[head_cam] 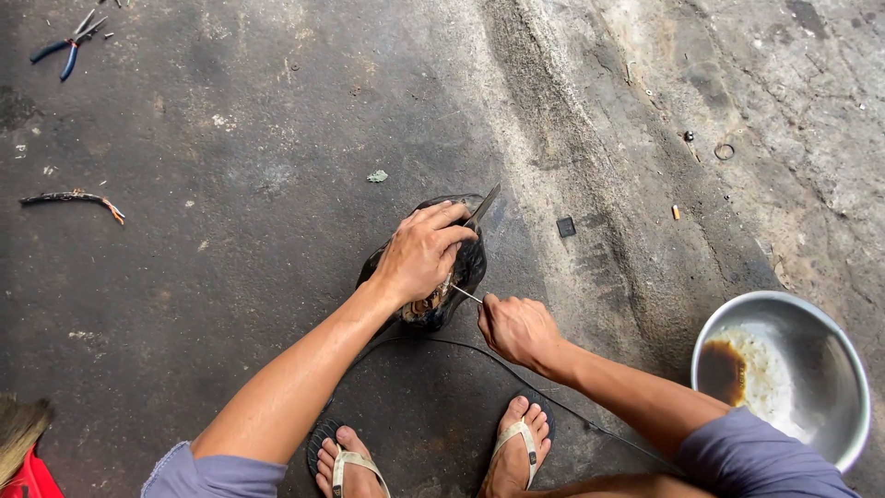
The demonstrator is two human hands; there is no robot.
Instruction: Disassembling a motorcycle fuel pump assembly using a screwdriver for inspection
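Observation:
A dark rounded part (466, 267), black and greasy with a rusty brown inside, lies on the stained concrete floor. My left hand (421, 252) grips its top and holds a flat dark blade (483, 205) that sticks up to the right. My right hand (516, 327) is closed on a thin metal rod (466, 293) whose tip reaches into the part's opening. A thin black cable (516, 375) runs from under the part across the floor between my two sandalled feet (350, 461).
A steel bowl (843, 369) with brown liquid and white residue sits at the right. Blue-handled pliers (66, 48) lie far left at the top, a burnt wire stub (72, 197) below them. A small black square (566, 226), a ring (725, 151) and a broom (18, 433) are also around.

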